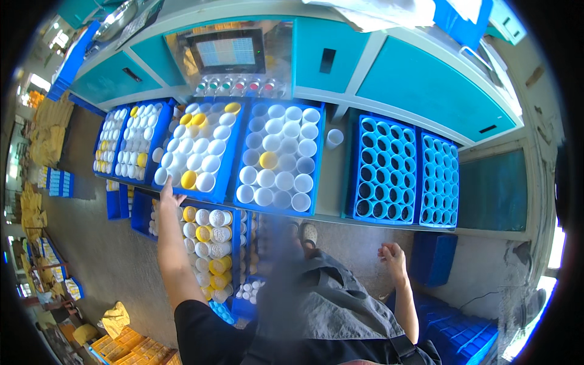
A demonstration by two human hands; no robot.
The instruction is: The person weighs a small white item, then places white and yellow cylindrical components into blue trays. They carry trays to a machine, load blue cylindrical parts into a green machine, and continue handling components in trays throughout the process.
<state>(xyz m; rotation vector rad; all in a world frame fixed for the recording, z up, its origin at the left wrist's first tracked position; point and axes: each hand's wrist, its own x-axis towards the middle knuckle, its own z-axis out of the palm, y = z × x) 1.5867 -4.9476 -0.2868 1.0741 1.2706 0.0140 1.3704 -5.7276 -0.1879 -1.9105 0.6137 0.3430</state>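
The left hand [170, 193] is at the near left corner of a tray [232, 161] of white and yellow cups, left of centre on the surface [334, 182]. Whether its grip pinches the rim or a cup, one cannot tell; the right hand [392, 258] hangs loosely curled near the surface's edge, nothing visible in it. A light, level touch would suit — a knock at the corner could jostle the close-packed cups. A lone cup [334, 138] stands to the right, before the holders [420, 176]. A screen [225, 52] and buttons [240, 86] sit beyond; yellow crates [131, 347] lie near left on the floor [100, 243].
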